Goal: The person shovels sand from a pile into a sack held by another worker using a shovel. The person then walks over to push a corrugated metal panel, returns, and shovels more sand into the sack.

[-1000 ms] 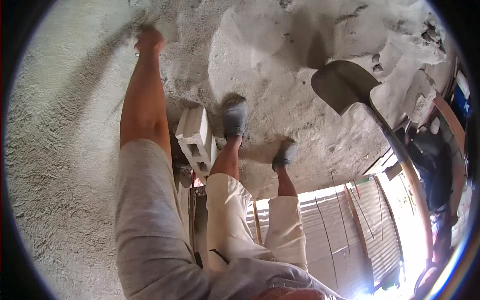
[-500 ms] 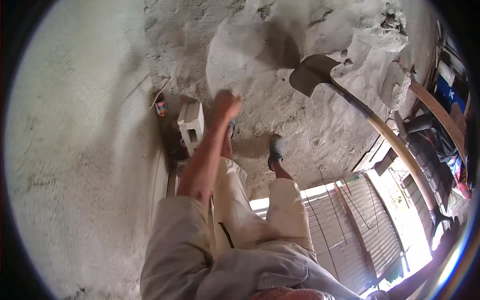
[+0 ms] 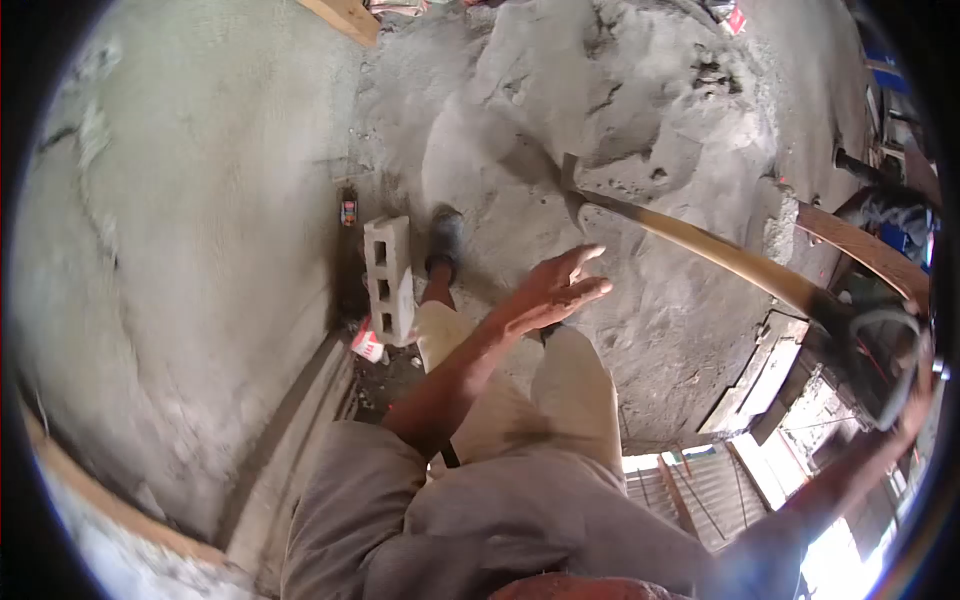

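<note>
My left hand [image 3: 555, 290] is in front of my legs with nothing in it. Its thumb and fingers are spread, pointing toward the shovel but apart from it. At the right edge my right hand [image 3: 918, 390] grips the end handle of the shovel [image 3: 720, 250], partly blurred and cut by the lens edge. The shovel's wooden shaft slants to the upper left. Its blade [image 3: 572, 195] appears nearly edge-on above the rough grey floor [image 3: 480, 130]; I cannot tell whether it touches.
A hollow concrete block [image 3: 404, 285] stands by my foot, near the plastered wall [image 3: 220, 200]. Near it are a small can [image 3: 348, 208] and a red and white packet [image 3: 368, 340]. A wooden board [image 3: 865, 250] and corrugated sheets [image 3: 700, 495] are at right.
My left hand has moved right and gone from closed to spread. The shovel has turned, its blade now edge-on, and my right hand has risen in view. The view has shifted.
</note>
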`<state>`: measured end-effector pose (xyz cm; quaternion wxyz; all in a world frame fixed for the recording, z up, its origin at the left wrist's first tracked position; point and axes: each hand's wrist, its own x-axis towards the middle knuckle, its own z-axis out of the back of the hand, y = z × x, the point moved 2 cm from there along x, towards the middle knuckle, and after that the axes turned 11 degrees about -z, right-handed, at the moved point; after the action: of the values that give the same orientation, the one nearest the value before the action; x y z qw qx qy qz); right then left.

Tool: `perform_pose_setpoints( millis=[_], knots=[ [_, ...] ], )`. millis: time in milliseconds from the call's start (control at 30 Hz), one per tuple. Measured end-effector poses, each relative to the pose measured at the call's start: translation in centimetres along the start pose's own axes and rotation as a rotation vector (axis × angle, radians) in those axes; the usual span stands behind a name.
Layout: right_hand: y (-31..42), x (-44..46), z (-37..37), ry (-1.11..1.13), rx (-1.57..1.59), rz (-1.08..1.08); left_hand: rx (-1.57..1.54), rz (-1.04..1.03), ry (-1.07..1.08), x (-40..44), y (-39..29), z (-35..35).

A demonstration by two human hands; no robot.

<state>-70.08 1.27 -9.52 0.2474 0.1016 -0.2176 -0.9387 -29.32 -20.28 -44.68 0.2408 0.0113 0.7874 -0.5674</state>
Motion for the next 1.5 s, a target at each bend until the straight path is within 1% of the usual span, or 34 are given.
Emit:
perform_pose_setpoints(
  millis=[33, 67, 100, 133, 167, 200, 233, 267, 300, 333, 400, 467, 500, 533, 567, 633, 667, 733, 767, 833, 900, 967, 1000, 1100, 1167, 1200, 1233, 1267, 1300, 1367, 1400, 1433, 1467, 1500],
  knots=[
    [1.3, -0.9, -1.9, 0.059, 0.201, 0.041, 0.011, -0.065, 0.004, -1.6, -4.0, -2.4],
    [5.6, -3.2, -4.5, 0.232, 0.329, 0.053, 0.024, -0.136, 0.010, -3.0, -7.7, -4.8],
    [7.6, -4.9, -6.7, 0.234, 0.460, 0.098, 0.033, -0.161, 0.001, -4.3, -10.6, -7.4],
    [8.5, -5.8, -7.2, 0.499, 0.434, 0.228, 0.004, -0.349, -0.029, -5.8, -13.3, -9.9],
    [12.5, -9.5, -8.2, 0.560, 0.520, 0.237, -0.027, -0.531, -0.052, -7.5, -15.5, -12.3],
    [14.2, -11.9, -9.9, 0.612, 0.708, 0.369, -0.020, -0.546, -0.050, -9.1, -17.0, -14.5],
    [14.7, -14.1, -11.4, 0.574, 0.731, 0.442, -0.057, -0.605, -0.119, -10.9, -18.3, -16.3],
    [15.3, -16.3, -11.9, 0.939, 0.867, 0.064, -0.098, -0.659, -0.187, -12.6, -19.1, -17.9],
    [15.7, -17.2, -12.7, 0.790, 0.733, 0.532, -0.060, -0.540, -0.325, -14.8, -19.1, -18.8],
    [16.0, -18.6, -14.0, 0.657, 0.783, 0.712, -0.021, -0.417, -0.457, -16.5, -19.0, -19.3],
    [15.6, -21.0, -15.1, 0.658, 0.902, 0.624, -0.348, -0.491, -0.655, -18.0, -19.6, -20.3],
    [12.9, -22.0, -18.1, 0.446, 0.817, 0.540, -0.405, -0.432, -0.675, -21.4, -19.0, -20.4],
    [10.5, -22.4, -21.4, 0.482, 0.799, 0.344, -0.467, -0.376, -0.710, -23.4, -18.5, -20.5],
    [7.4, -22.8, -25.6, 0.526, 0.772, 0.157, -0.566, -0.430, -0.822, -24.9, -18.0, -21.2],
    [3.8, -23.0, -30.6, 0.559, 0.613, 0.041, -0.559, -0.448, -0.866, -26.4, -17.3, -21.7],
    [-2.0, -26.5, -39.0, 1.099, 0.776, -0.852, -0.731, -0.413, -1.000, -29.5, -14.8, -23.0],
    [-2.9, -29.1, -41.7, 1.124, 0.751, -0.835, -0.726, -0.336, -1.144, -30.7, -12.9, -23.7],
    [-3.8, -35.5, -45.8, 1.319, 0.846, -1.235, -0.719, -0.305, -1.226, -33.1, -9.6, -25.4],
    [-3.2, -37.7, -47.3, 1.332, 0.817, -1.221, -0.701, -0.261, -1.276, -34.7, -7.5, -26.2],
    [-3.1, -41.5, -50.5, 1.013, 1.355, -1.452, -0.744, -0.254, -1.329, -38.8, -2.5, -28.6],
    [-5.5, -44.8, -53.0, 1.099, 1.271, -1.372, -0.865, -0.327, -1.361, -44.1, 1.2, -31.1],
    [-7.1, -48.7, -53.2, 1.260, 1.159, -1.219, -0.724, -0.208, -1.472, -49.7, 5.7, -35.7],
    [-8.0, -50.4, -53.3, 1.269, 1.115, -1.205, -0.686, -0.091, -1.525, -52.5, 8.4, -38.6],
    [-10.2, -54.4, -56.0, 1.135, 0.775, -1.151, -0.669, 0.169, -1.688, -58.0, 17.8, -47.4],
    [-12.0, -57.5, -58.6, 1.072, 0.523, -1.113, -0.827, 0.343, -1.871, -57.2, 17.3, -48.7],
    [-13.1, -59.4, -59.2, 1.035, 0.433, -1.055, -0.965, 0.289, -2.071, -56.0, 18.2, -49.5],
    [-15.6, -61.0, -61.5, 1.042, 0.319, -0.935, -0.998, 0.283, -2.084, -55.1, 19.3, -49.9],
    [-17.6, -61.9, -64.0, 1.049, 0.203, -0.816, -1.021, 0.368, -2.139, -54.4, 20.4, -50.5],
    [-17.5, -61.9, -65.0, 1.059, 0.173, -0.799, -1.042, 0.465, -2.190, -53.6, 21.4, -51.2],
    [-17.1, -61.6, -65.8, 1.104, 0.146, -0.794, -1.073, 0.465, -2.225, -50.3, 23.1, -51.3],
    [-17.5, -60.2, -68.3, 1.069, 0.010, -0.688, -1.017, 0.466, -2.256, -48.3, 24.0, -50.5],
    [-16.3, -58.4, -69.7, 1.097, 0.090, -0.707, -0.953, 0.461, -2.283, -46.5, 24.5, -48.8],
    [-15.2, -56.1, -70.7, 1.122, 0.168, -0.732, -1.074, 0.399, -2.315, -44.9, 25.1, -47.1],
    [-13.2, -53.3, -72.0, 1.116, 0.175, -0.729, -1.116, 0.468, -2.251, -43.0, 25.6, -44.0]
  ],
)
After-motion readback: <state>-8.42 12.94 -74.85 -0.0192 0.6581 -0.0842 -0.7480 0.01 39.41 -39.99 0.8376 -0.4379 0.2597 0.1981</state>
